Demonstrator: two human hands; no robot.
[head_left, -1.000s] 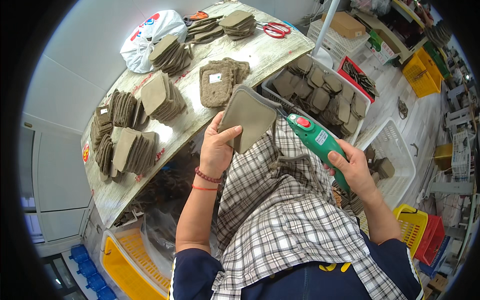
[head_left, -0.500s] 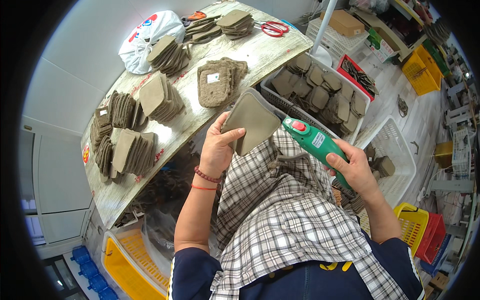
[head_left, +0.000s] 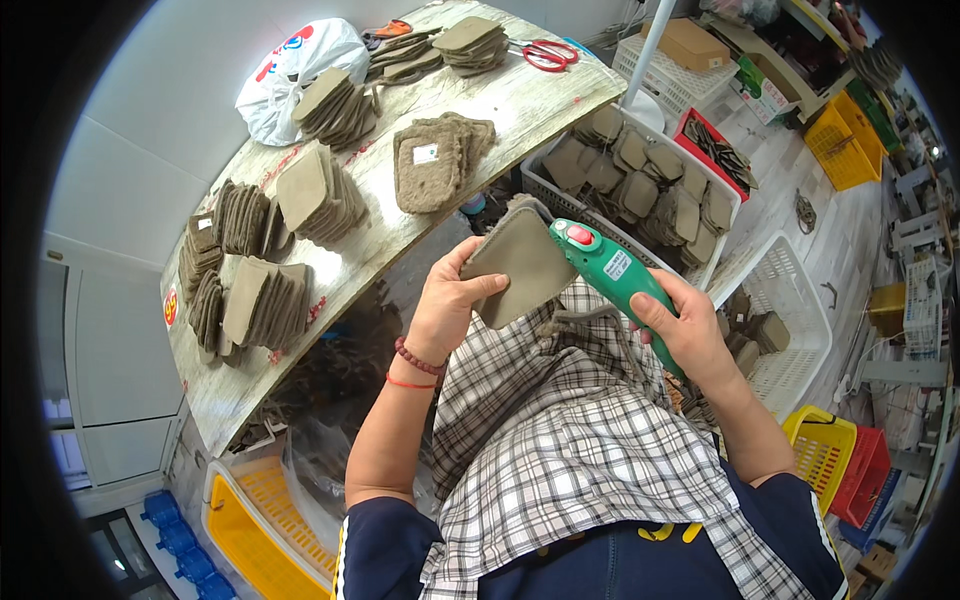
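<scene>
My left hand pinches an olive-brown square pad with rounded corners, thumb on its smooth face. Fuzzy pile shows along its top edge. My right hand is wrapped round a green handheld electric trimmer with a red switch. The trimmer's front end meets the pad's upper right edge; its working tip is hidden behind the pad. Both are held above my lap, over a plaid apron. Just beyond, on the table, a stack of fleecy brown pads carries a white label.
Several pad stacks, a white plastic bag and red-handled scissors lie on the worn table. To the right stand a grey crate full of pads and a white basket. A yellow basket stands at lower left.
The pad has turned and come slightly lower and right, with more of its pile edge showing. The trimmer has shifted a little left and up along the pad's edge.
</scene>
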